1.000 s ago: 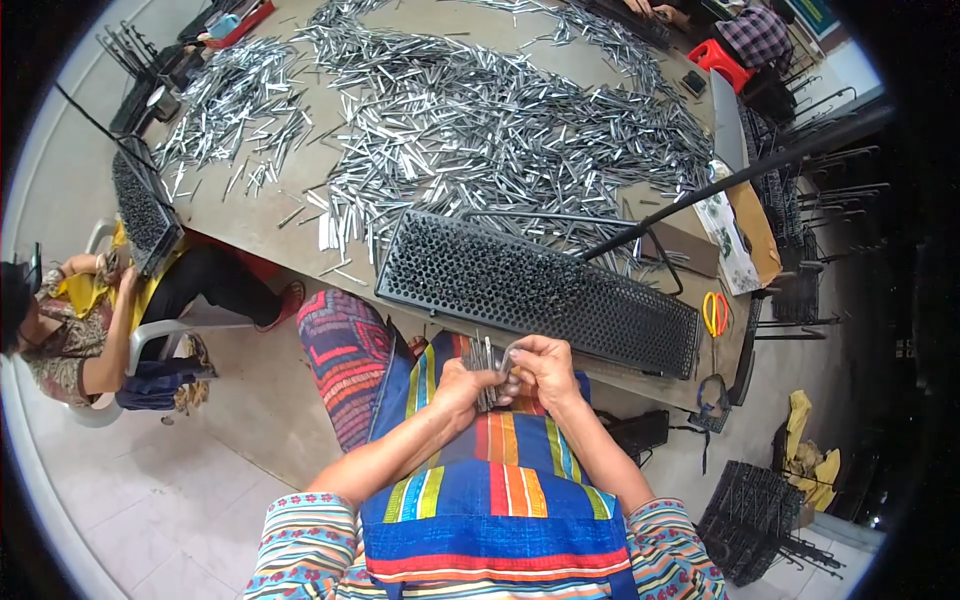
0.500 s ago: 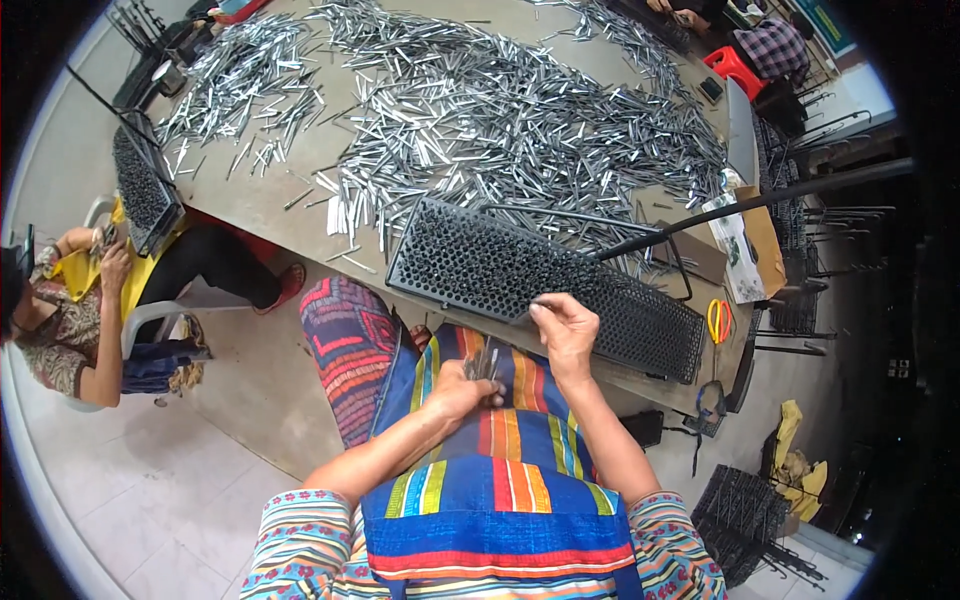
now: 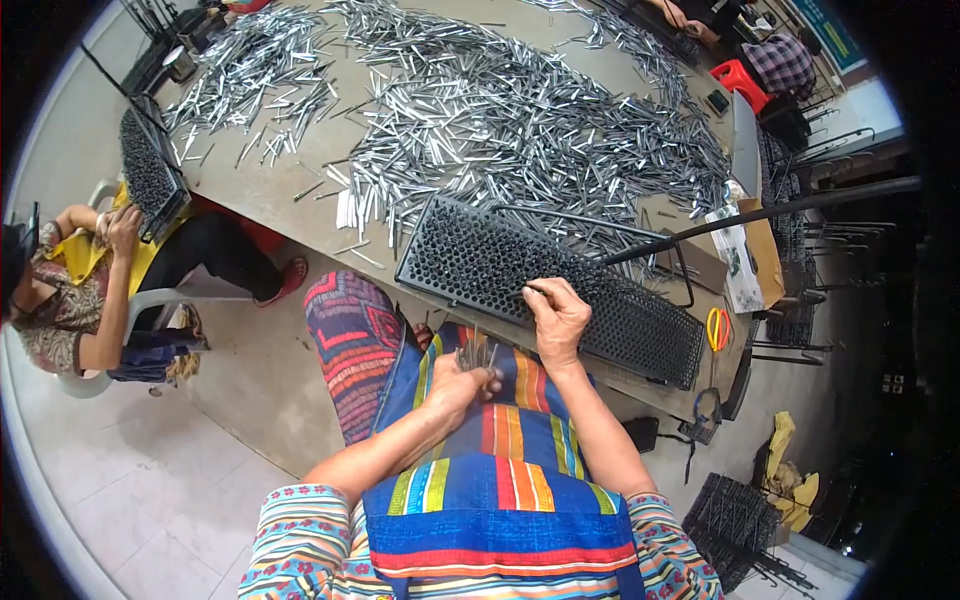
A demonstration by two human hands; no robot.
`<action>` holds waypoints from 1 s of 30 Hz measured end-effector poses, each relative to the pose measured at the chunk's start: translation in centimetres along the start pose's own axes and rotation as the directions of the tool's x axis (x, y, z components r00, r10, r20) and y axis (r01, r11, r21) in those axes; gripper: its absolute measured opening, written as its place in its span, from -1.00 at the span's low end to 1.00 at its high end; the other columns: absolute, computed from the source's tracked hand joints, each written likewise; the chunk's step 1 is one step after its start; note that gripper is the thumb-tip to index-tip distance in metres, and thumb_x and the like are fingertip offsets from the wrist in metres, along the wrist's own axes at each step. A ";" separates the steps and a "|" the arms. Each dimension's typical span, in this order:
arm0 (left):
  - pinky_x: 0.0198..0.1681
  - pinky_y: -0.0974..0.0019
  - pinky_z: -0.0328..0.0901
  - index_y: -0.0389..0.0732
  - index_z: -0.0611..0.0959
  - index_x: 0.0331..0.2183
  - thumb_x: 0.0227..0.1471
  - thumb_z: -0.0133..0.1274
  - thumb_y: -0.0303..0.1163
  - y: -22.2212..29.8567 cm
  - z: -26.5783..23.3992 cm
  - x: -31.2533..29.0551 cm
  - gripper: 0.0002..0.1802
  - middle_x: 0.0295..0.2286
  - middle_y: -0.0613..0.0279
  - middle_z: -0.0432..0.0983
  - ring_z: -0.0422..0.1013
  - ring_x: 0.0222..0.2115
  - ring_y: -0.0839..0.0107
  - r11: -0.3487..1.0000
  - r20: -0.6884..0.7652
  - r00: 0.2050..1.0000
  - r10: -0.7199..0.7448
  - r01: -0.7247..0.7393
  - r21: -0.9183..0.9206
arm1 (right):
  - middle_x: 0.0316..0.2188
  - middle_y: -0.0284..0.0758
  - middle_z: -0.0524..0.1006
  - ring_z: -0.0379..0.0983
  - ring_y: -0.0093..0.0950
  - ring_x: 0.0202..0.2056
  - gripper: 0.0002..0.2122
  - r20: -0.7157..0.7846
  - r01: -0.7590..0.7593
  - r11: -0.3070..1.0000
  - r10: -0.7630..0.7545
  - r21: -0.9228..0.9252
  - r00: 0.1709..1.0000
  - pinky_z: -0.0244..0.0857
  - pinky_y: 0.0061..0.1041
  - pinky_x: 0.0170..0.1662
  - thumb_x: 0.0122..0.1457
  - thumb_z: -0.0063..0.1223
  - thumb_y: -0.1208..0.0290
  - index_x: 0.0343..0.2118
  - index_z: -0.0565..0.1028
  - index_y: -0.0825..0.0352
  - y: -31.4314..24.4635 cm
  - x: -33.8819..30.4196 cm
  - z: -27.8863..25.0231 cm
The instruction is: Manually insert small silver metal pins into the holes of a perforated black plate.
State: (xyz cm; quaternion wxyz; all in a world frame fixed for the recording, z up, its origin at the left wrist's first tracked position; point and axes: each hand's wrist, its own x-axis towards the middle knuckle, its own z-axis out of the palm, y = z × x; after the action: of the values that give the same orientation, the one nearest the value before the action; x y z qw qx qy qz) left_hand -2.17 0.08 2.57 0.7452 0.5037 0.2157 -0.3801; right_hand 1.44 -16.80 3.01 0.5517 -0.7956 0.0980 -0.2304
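My left hand (image 3: pixel 456 388) is closed around a bundle of thin metal strips (image 3: pixel 478 358), held low over my striped apron (image 3: pixel 515 430). Their tips stick up past my thumb and fingers. A long black tray full of small round holes (image 3: pixel 470 255) lies at the table's near edge, with a thin black frame (image 3: pixel 580 224) rising from it. Over the tray's front half, my right hand (image 3: pixel 560 318) has thumb and fingertips pinched together. Whatever is between those fingertips is too small and dark to make out.
Loose metal strips (image 3: pixel 520 130) cover much of the table. Yellow-handled scissors (image 3: pixel 717 328) and an opened cardboard box (image 3: pixel 762 255) lie right of the tray. At left, a seated co-worker's hands (image 3: pixel 118 228) work beside another black tray (image 3: pixel 152 170). Black racks (image 3: pixel 735 525) stand on the floor at lower right.
My right hand has shifted slightly left and up, onto the tray's holes. My left hand still grips the strips. The co-worker's hands have moved up toward their tray.
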 end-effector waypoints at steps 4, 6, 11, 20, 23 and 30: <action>-0.58 0.44 0.37 -0.31 0.54 -0.34 -0.05 0.02 -0.67 0.4 0.1 -0.1 -0.85 -0.51 0.15 0.57 0.49 -0.58 0.43 0.996 0.013 0.998 -0.062 0.062 -0.067 | -0.53 -0.44 0.47 0.25 -0.75 -0.56 -0.93 -0.007 -0.004 1.000 0.004 -0.010 1.000 0.10 -0.72 -0.51 -0.03 0.19 0.65 -0.44 0.58 0.43 0.1 -0.2 0.5; -0.57 0.43 0.39 -0.32 0.54 -0.33 -0.05 0.01 -0.67 0.6 0.0 0.0 -0.84 -0.50 0.13 0.57 0.50 -0.57 0.41 0.993 0.017 0.997 -0.072 0.073 -0.097 | -0.54 -0.42 0.48 0.28 -0.72 -0.57 -0.93 -0.002 -0.011 0.999 0.011 -0.034 1.000 0.13 -0.70 -0.51 -0.04 0.19 0.63 -0.45 0.58 0.42 -0.1 -0.3 0.7; -0.55 0.41 0.42 -0.34 0.54 -0.33 -0.06 0.00 -0.69 0.6 0.3 0.1 -0.83 -0.49 0.09 0.58 0.52 -0.56 0.37 0.990 0.035 0.999 -0.024 0.029 -0.136 | -0.57 -0.36 0.49 0.36 -0.63 -0.60 -0.90 0.083 0.109 0.960 -0.091 -0.258 0.992 0.20 -0.63 -0.52 -0.10 0.21 0.62 -0.45 0.59 0.41 0.2 -0.1 1.2; -0.55 0.41 0.42 -0.34 0.57 -0.34 -0.06 0.01 -0.68 1.1 0.3 1.7 -0.84 -0.48 0.10 0.58 0.52 -0.56 0.38 0.981 0.021 0.999 -0.026 0.029 -0.189 | -0.59 -0.31 0.51 0.44 -0.51 -0.58 -0.90 0.160 0.233 0.895 -0.184 -0.381 0.970 0.26 -0.51 -0.51 -0.11 0.22 0.55 -0.46 0.60 0.38 -0.5 0.1 0.7; -0.53 0.37 0.44 -0.33 0.58 -0.33 -0.07 0.04 -0.66 2.0 0.4 1.5 -0.83 -0.48 0.11 0.57 0.53 -0.55 0.36 0.983 0.069 0.998 -0.002 0.014 -0.181 | -0.59 -0.33 0.56 0.46 -0.60 -0.55 -0.89 0.456 -0.145 0.948 0.266 -0.283 0.849 0.30 -0.56 -0.49 -0.07 0.21 0.54 -0.44 0.59 0.44 -0.5 -0.9 -1.2; -0.52 0.31 0.51 -0.34 0.57 -0.30 -0.03 0.03 -0.65 2.5 1.0 1.5 -0.84 -0.48 0.07 0.58 0.55 -0.53 0.31 0.991 0.200 0.971 -0.127 0.133 -0.018 | -0.61 -0.38 0.54 0.40 -0.69 -0.57 -0.93 0.441 -0.651 0.750 0.550 0.112 0.709 0.26 -0.65 -0.51 -0.05 0.18 0.56 -0.50 0.58 0.46 0.4 -3.6 -2.1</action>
State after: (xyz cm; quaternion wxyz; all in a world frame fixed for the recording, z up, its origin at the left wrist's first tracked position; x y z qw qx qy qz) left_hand 0.70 -0.84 3.37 0.7443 0.4364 0.1785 -0.4731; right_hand -2.70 -17.22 2.36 0.7037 -0.6684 0.2135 0.1116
